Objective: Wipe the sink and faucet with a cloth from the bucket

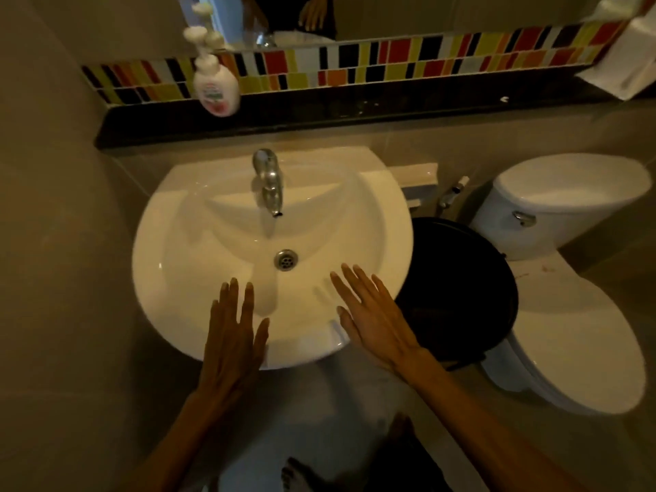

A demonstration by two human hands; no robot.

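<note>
We hold both hands flat and spread over the near rim of the white sink (198, 243), palms down and holding nothing. Our left hand (232, 335) lies over the front edge, its fingertips pointing towards the drain (286, 259). Our right hand (372, 314) reaches over the front right edge, its fingers fanned above the basin. The chrome faucet (268, 181) stands at the sink's back edge, its spout over the bowl. The black bucket (461, 289) sits just beside the sink's right edge, between it and the toilet (568, 332); its inside is too dark for us to make out a cloth. A soap bottle (215, 83) stands at the left end of the dark ledge (355, 108) behind the sink.
</note>
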